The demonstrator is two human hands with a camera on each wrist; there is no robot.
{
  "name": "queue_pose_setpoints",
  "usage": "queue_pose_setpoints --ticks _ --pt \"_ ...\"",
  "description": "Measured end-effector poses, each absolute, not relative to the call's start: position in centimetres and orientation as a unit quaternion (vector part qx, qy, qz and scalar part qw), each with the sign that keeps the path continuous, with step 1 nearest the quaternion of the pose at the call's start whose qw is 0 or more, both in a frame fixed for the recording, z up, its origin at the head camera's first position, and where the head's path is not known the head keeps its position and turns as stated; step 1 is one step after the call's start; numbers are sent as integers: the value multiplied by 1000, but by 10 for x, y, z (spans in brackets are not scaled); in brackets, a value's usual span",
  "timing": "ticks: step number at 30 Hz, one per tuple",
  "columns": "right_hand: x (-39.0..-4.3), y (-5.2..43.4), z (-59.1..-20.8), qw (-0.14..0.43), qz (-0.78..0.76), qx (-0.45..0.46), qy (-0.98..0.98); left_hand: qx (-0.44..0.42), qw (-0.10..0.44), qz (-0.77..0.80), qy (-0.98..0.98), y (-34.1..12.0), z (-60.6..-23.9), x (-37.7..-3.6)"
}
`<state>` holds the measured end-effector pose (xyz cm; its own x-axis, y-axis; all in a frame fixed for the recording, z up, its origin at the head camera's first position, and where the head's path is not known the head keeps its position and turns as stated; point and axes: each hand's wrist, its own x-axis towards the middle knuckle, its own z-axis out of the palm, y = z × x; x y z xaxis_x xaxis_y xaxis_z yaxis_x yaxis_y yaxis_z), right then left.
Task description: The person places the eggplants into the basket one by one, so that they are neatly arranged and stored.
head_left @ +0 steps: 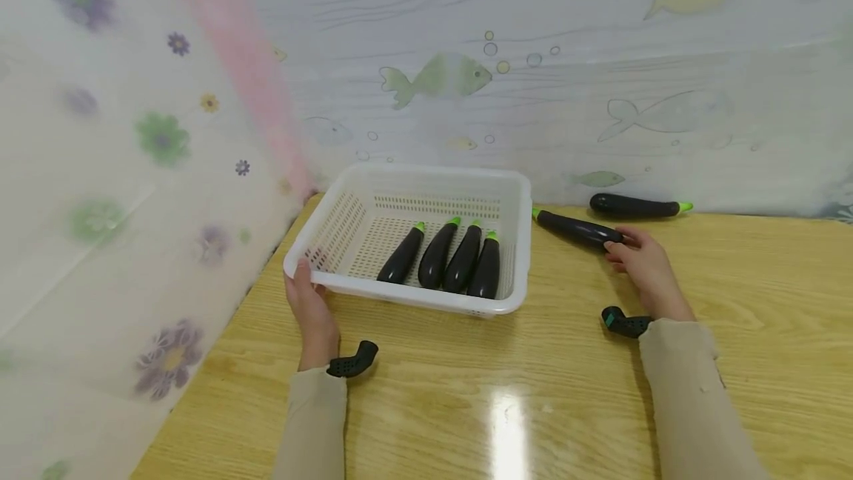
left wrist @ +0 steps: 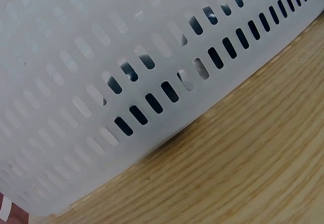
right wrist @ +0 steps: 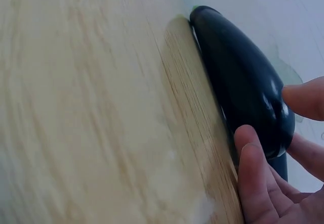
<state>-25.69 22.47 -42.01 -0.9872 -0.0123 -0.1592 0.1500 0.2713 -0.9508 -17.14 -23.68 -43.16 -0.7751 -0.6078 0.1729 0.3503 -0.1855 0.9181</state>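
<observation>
Right hand [head_left: 645, 267] fingers curled round the fat end of an eggplant [head_left: 577, 229] lying on the table [head_left: 600, 406]. Left hand [head_left: 310, 310] grips the basket [head_left: 333, 284] corner rim.

We see a white basket [head_left: 346, 224] with slotted walls holding glossy black aubergines [head_left: 440, 254] with bright green stems. The table [head_left: 533, 391] is pale yellow wood with a streaked grain. Behind it hangs a whitish curtain [head_left: 600, 80] printed with pale green and yellow fish, and our sleeves [head_left: 693, 398] are beige.
</observation>
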Motion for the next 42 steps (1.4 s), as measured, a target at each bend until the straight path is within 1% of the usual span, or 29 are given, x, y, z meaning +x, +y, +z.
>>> queue_pose_setpoints --ticks 11,14,22,33,42 --pt "-256 225 -421 62 -594 52 800 108 318 -755 -563 -238 -434 -171" --pt "-256 224 -422 67 -585 51 807 109 316 -754 -566 -236 -430 -170" --pt "-256 220 -422 82 -559 38 824 116 327 -751 -561 -240 -436 -173" --pt "-254 218 -418 100 -521 -9 848 111 330 -754 -557 -239 -434 -175" --pt "-253 215 -415 122 -486 -26 865 113 327 -752 -561 -238 -433 -174"
